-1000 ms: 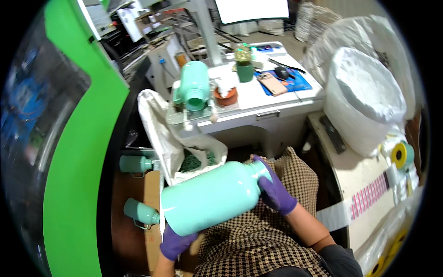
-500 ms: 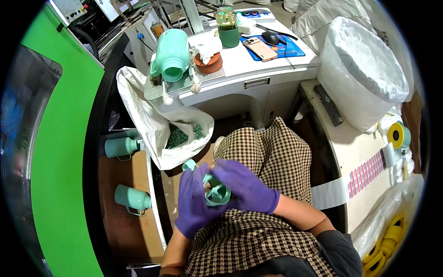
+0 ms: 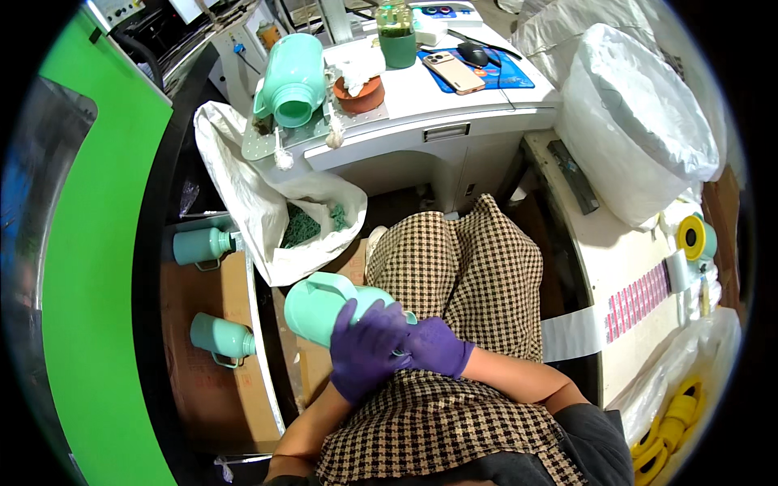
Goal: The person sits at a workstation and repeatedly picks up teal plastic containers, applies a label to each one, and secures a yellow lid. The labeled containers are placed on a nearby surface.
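Note:
A mint-green plastic jug shell (image 3: 314, 314) with a loop handle lies tilted over my lap, its base toward the left. My left hand (image 3: 365, 350), in a purple glove, wraps around the jug near its mouth end. My right hand (image 3: 439, 347), gloved alike, is closed against that mouth end; its fingers are mostly hidden, and what they hold cannot be made out. A bit of mint-green plastic shows between the two hands. The jug's mouth is hidden by my gloves.
Two similar jugs (image 3: 203, 245) lie in a cardboard-lined box on the left. A white sack (image 3: 243, 186) holds green scraps. Another green jug (image 3: 293, 77), a phone (image 3: 454, 73) and a glass bottle (image 3: 397, 36) occupy the desk. At right are a label strip (image 3: 640, 304) and white bag (image 3: 624, 130).
The jug has been turned: its opening faced up toward me before, and now its side and handle show, with the base pointing left. My hands have shifted and come together at the mouth end.

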Demonstrator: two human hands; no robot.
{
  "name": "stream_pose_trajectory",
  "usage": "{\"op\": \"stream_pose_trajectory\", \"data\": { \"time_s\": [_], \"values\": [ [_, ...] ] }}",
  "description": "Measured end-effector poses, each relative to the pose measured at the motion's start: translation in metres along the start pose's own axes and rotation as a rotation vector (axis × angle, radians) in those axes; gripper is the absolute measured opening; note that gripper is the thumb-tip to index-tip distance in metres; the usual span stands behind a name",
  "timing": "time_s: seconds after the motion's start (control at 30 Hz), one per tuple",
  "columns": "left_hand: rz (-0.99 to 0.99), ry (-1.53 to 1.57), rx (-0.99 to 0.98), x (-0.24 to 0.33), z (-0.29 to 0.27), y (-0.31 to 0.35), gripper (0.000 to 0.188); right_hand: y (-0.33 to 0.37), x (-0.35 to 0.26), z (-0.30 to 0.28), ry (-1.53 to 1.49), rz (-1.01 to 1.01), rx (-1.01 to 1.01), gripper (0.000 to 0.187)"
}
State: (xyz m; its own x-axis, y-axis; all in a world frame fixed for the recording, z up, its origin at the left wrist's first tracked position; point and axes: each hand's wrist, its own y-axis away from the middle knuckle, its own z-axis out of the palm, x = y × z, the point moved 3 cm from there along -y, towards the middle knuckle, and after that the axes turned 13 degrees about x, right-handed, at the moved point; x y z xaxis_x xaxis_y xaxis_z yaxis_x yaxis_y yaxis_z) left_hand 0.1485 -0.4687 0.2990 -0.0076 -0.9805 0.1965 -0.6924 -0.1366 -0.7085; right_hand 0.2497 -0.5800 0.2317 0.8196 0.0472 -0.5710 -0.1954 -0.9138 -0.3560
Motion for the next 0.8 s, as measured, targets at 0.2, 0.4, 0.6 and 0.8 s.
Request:
{"op": "stream_pose_trajectory", "data": {
  "time_s": [0.2, 0.4, 0.6, 0.8],
  "values": [
    [0.120, -0.039, -0.018, 0.010, 0.008, 0.002, 0.032, 0.000, 0.004, -0.004, -0.376, 0.178, -0.121, 0.054],
    [0.114, -0.047, -0.088, 0.015, 0.008, 0.002, 0.045, -0.002, -0.012, -0.057, -0.233, 0.119, -0.153, 0.041],
    [0.081, -0.080, -0.015, 0.019, 0.010, 0.007, 0.046, 0.015, -0.019, -0.060, -0.240, 0.071, 0.091, 0.038],
    [0.018, -0.005, -0.005, 0.008, 0.009, 0.009, 0.056, 0.024, -0.021, -0.044, -0.030, 0.067, 0.181, 0.039]
  ]
}}
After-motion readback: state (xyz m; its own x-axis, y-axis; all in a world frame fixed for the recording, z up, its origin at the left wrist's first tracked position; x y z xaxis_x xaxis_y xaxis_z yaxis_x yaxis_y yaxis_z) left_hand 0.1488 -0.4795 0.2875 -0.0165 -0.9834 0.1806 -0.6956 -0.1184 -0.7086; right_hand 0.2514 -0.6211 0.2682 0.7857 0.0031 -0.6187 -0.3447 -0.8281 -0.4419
